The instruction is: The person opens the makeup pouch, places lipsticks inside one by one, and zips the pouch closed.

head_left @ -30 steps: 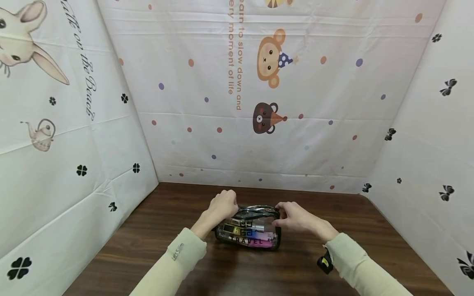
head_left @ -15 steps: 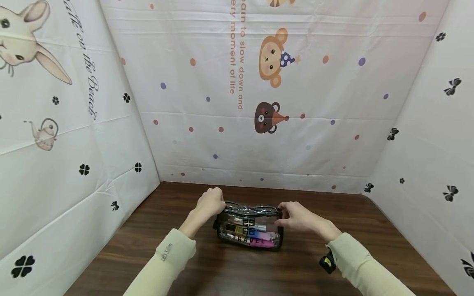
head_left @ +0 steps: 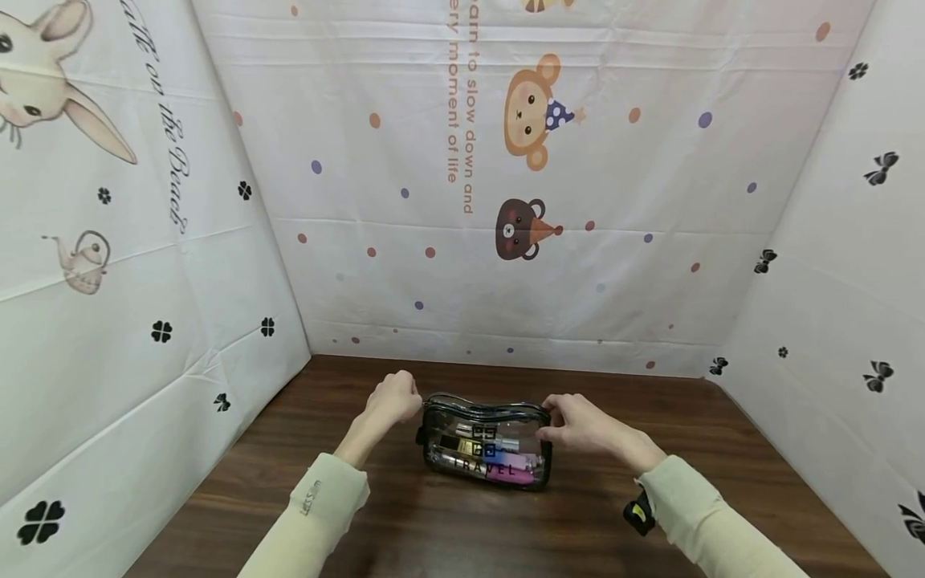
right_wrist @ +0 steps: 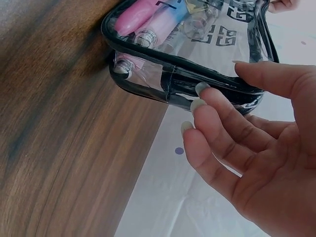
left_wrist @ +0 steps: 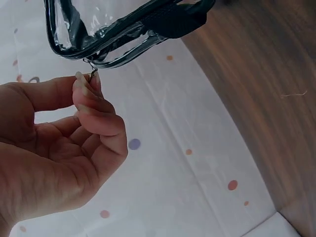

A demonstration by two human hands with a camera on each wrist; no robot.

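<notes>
A clear travel pouch (head_left: 462, 474) with black piping stands on the table, with several small bottles and tubes inside, among them a pink tube (right_wrist: 136, 17). In the left wrist view my left hand (left_wrist: 74, 123) pinches a small metal zipper pull (left_wrist: 92, 74) at the pouch's upper left corner. My right hand (head_left: 578, 423) grips the upper right corner; its thumb lies on the front face and its fingertips (right_wrist: 200, 104) rest at the side edge. The zipper along the top edge looks drawn to the left end.
The dark brown wooden table (head_left: 592, 514) extends around the pouch. White printed cloth (head_left: 405, 273) hangs behind it and along both sides, meeting the table's back edge. A black strap device (head_left: 639, 514) sits on the right wrist.
My left hand has moved left along the pouch's top edge with the zipper pull, from near the middle to the left corner. The right hand keeps its hold on the right corner.
</notes>
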